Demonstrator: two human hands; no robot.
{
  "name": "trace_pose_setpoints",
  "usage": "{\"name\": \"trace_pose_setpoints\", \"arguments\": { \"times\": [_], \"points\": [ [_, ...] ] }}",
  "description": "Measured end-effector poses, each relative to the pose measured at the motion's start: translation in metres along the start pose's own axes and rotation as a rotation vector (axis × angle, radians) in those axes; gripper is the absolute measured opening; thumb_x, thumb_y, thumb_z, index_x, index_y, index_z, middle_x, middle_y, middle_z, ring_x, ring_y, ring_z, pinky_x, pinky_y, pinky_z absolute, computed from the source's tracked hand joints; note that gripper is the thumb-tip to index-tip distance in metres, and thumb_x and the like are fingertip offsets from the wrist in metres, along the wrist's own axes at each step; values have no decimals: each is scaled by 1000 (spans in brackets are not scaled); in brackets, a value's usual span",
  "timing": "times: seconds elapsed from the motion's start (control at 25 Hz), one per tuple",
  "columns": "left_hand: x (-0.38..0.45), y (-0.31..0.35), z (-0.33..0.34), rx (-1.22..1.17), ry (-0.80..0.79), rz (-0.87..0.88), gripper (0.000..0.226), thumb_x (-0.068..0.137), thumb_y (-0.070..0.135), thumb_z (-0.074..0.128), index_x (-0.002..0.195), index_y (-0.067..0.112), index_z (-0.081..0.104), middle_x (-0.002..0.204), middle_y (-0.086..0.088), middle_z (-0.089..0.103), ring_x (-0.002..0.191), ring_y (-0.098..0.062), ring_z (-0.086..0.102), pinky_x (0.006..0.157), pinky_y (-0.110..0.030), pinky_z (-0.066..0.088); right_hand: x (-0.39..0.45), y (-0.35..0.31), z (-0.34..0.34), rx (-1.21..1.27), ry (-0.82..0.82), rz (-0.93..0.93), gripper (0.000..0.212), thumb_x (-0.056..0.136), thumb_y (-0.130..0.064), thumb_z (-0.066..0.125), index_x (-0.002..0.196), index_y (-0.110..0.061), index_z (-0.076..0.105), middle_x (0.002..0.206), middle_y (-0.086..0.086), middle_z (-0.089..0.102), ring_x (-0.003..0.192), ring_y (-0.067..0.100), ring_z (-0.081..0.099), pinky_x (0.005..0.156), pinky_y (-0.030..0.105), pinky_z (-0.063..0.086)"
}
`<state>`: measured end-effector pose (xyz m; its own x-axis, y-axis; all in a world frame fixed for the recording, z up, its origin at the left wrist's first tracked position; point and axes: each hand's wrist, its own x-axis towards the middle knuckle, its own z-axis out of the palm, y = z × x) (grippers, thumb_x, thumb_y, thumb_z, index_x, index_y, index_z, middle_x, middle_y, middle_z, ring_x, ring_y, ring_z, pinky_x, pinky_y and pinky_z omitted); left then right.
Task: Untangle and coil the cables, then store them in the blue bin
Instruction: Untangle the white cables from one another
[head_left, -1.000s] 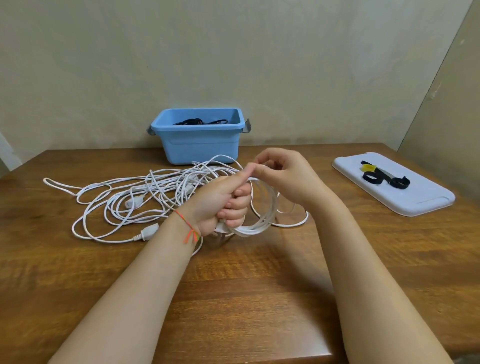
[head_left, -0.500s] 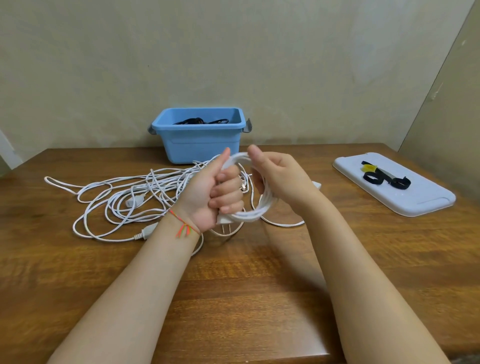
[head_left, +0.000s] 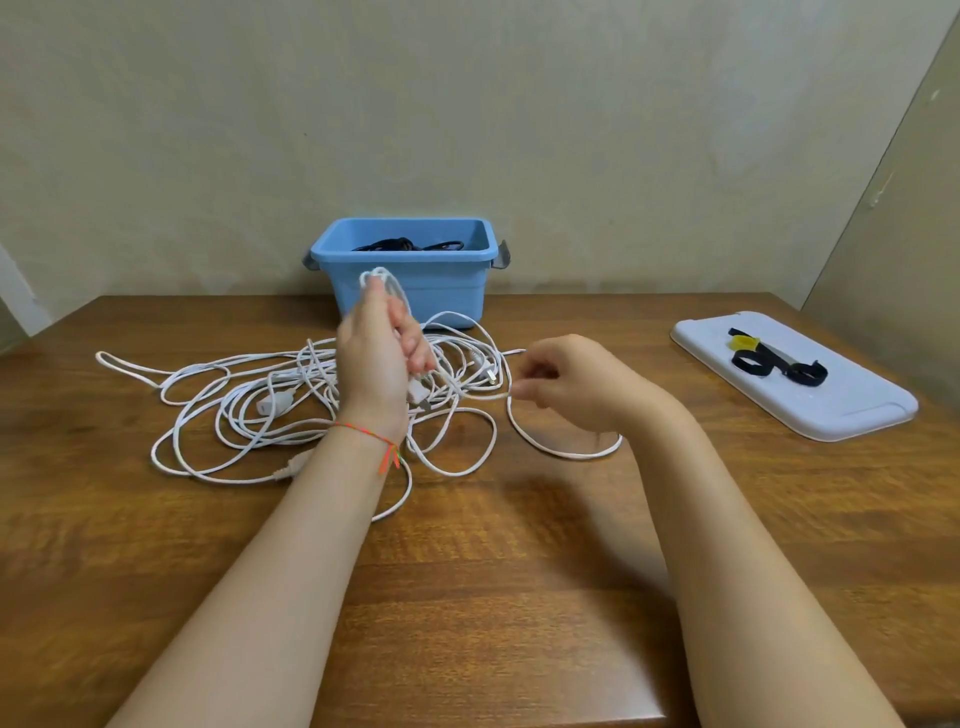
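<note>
- Wooden table (head_left: 467, 597), bare grain nearest.
- Left hand (head_left: 379, 364) raised, fingers curled around a bunch of white cable loops (head_left: 382, 283); plug end hanging below the fist.
- Right hand (head_left: 566, 387) low, blurred; thumb and fingers pinching a strand running left.
- Tangled white cable (head_left: 234, 410) spread across the table, left and centre.
- White lid (head_left: 841, 415) far right, carrying black straps (head_left: 779, 366), one yellow tag.
- Blue bin (head_left: 410, 275) against the wall, black cable inside.
</note>
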<state>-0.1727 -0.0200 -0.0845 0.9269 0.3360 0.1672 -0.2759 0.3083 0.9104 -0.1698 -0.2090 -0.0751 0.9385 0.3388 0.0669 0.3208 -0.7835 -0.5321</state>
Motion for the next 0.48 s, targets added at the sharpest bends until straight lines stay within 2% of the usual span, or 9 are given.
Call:
{"name": "trace_pose_setpoints", "arguments": {
  "times": [0.12,0.2,0.28,0.32,0.4,0.48],
  "points": [
    [-10,-4,5,411,-248,112,47,106,43,35,69,17,47,53,1,51,55,-21,56,62,-36,47,-9,-13,-2,276,-71,-169,8,92,-20,68,85,-17,70,63,-13,59,56,0,48,55,11,37],
    [-18,-5,9,547,-383,87,46,106,41,36,73,12,48,53,-2,50,46,-18,53,50,-29,43,-13,-17,-3,479,-55,-217,6,91,-12,69,88,-8,71,60,-14,58,53,-1,46,52,11,36],
    [-20,-5,11,457,-511,-34,43,107,38,37,76,9,47,47,-5,39,33,-18,36,42,-25,31,-14,-16,-4,686,-61,-255,5,91,-6,67,92,-7,71,65,-10,60,53,4,41,49,15,33],
    [-20,-5,10,373,-565,-124,43,106,39,38,75,10,45,46,-5,34,31,-16,30,43,-25,27,-13,-13,-6,785,-65,-279,11,91,-3,64,95,-10,71,71,-4,61,55,9,37,49,19,29],
    [-20,-1,9,271,-669,-312,49,99,54,43,70,14,43,47,-3,27,29,-13,25,42,-24,21,-11,-7,-8,946,-47,-314,21,89,0,60,98,-15,72,80,7,63,60,17,30,51,23,24],
    [-22,2,7,201,-807,-457,55,87,67,43,69,15,43,49,-3,26,30,-11,23,43,-25,15,-8,-5,-9,987,35,-293,17,87,-3,64,95,-15,72,80,9,63,59,17,32,51,24,25]
  ]
}}
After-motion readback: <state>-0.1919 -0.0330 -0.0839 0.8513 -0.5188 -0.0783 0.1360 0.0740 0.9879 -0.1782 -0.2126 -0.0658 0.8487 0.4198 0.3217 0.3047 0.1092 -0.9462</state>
